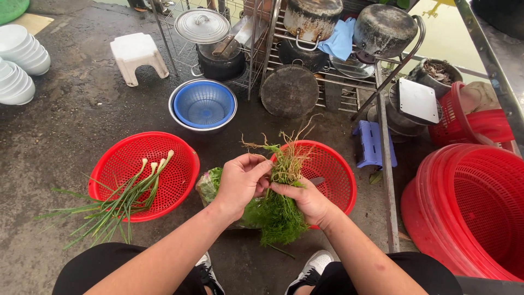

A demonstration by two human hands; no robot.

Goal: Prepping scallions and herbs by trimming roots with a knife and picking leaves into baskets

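Both hands meet at the centre of my view over the dark floor. My left hand is curled closed, its fingertips pinching the upper stems of a bunch of feathery green herbs, dill by the look of it. My right hand is wrapped shut around the bunch lower down, at its waist. The bunch stands roughly upright between them: its long axis runs near to far, the tangled pale roots pointing far, the leafy fronds hanging near, toward my knees. The root end lies just beyond both hands, and the left fingertips are the nearer to it.

Right behind the roots sits a red colander basket; something dark lies in it, too hidden to name. Under the bunch, a bag of more greens rests on the floor. To the left, another red basket holds spring onions, their white ends inside and green tops trailing over the near rim onto the concrete.

Farther off stand a blue basin in a steel bowl, a white stool, stacked white bowls at far left, wire racks of blackened pots, and stacked red baskets on the right.
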